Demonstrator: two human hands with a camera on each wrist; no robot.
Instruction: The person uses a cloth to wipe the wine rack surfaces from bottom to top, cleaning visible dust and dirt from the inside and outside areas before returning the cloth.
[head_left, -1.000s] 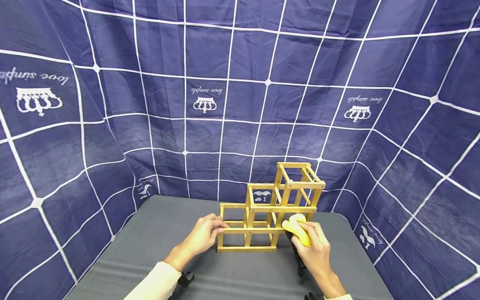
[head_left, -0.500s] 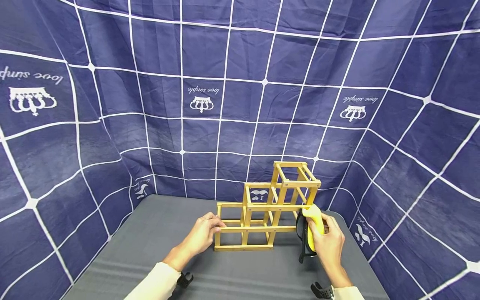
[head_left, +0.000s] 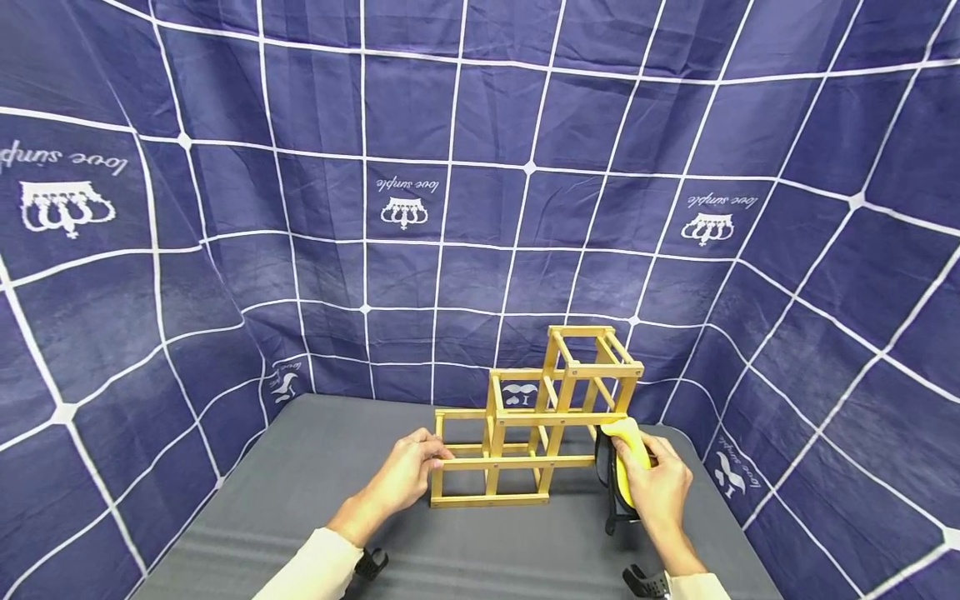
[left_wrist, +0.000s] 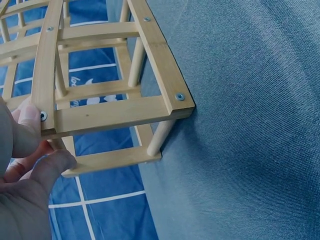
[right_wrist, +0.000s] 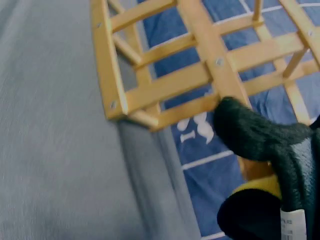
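Pinching the left end of the wooden rack (head_left: 557, 418) between thumb and fingers with the left grip (head_left: 408, 471); curling the right grip (head_left: 660, 483) round the yellow-and-black item (head_left: 634, 446). Holding that item at the rack's right end, overlapping the frame there in the head view; not showing clearly, inside the lowest right-hand compartment or only in front. Stepping up from left to right in open-framed compartments, as a rack standing on the grey surface (head_left: 465, 550), and showing blue grid cloth (head_left: 487, 208) through the gaps. Running steeply along the item's long axis, leaning slightly left at the upper end and pointing down at the lower. Crossing leftward over a rack upright with a dark fuzzy lobe (right_wrist: 250, 130) in the right wrist view, and bearing a white tag (right_wrist: 294, 225).
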